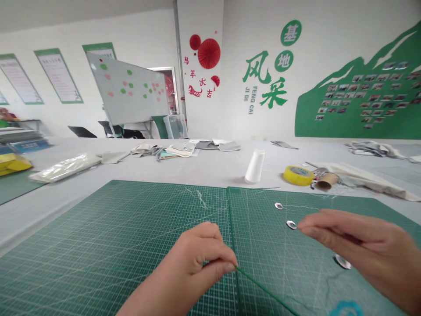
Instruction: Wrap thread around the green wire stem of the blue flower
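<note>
My left hand (pixel 204 256) pinches the end of a green cord (pixel 263 287), which runs down to the right over the green cutting mats (pixel 131 237). At the right, my right hand (pixel 358 245) is raised above the mat with fingertips pressed together; what they hold, if anything, is too small to make out. Just left of those fingertips is a small oval ring (pixel 291 224). Another ring (pixel 278 206) with a thin thread lies farther back, and a third (pixel 342 262) shows below my right hand. A blurred blue item (pixel 346 308) sits at the bottom edge.
Behind the mats stand a white thread cone (pixel 255 166), a yellow tape roll (pixel 298 175) and a cardboard tube (pixel 326 181). Fabric scraps (pixel 177 150) lie across the back of the table. A plastic-wrapped packet (pixel 67 167) and a yellow package (pixel 13 163) are at the left.
</note>
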`<state>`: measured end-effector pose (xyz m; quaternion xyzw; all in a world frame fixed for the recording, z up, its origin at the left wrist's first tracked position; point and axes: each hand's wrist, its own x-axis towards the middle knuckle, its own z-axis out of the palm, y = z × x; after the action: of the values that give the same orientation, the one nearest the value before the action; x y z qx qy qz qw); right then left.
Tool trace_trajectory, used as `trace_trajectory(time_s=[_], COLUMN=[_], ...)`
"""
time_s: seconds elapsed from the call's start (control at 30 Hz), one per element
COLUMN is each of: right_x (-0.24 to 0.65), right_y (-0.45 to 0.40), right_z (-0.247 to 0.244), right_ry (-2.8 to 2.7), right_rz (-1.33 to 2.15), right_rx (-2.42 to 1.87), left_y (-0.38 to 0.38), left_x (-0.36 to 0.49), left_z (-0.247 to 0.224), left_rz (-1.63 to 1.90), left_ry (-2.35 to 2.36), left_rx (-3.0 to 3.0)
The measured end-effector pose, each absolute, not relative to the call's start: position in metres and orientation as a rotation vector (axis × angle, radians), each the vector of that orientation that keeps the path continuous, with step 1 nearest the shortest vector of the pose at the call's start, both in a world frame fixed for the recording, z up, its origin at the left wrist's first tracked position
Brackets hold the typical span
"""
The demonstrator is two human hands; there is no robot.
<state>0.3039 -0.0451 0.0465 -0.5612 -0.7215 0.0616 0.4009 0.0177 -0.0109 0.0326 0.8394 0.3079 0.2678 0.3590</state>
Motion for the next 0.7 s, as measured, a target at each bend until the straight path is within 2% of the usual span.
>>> trace_trajectory(time_s=[0.13,0.4,0.57,0.7], right_x=[0.3,0.273,0.238,0.219], right_y=[-0.032,-0.013,-0.026,-0.046], right_z=[0.034,-0.025,-0.043,-0.048], right_ry=[-1.675,-1.519,-1.582,-1.825], right_rz=[0.384,0.737,0.803,0.67], right_rx=[-1.506,-1.579,-1.605,-1.603], left_y=[-0.011,-0.006,-0.002,-0.002], left_x=[0.02,0.027,0.028,0.028], left_z=[0.032,0.022,0.017,0.016], left_rz=[0.689,0.885,1.031,1.142], left_ry=[0.774,0.879,1.083,1.178], left_rx=[1.959,1.811,1.803,1.813])
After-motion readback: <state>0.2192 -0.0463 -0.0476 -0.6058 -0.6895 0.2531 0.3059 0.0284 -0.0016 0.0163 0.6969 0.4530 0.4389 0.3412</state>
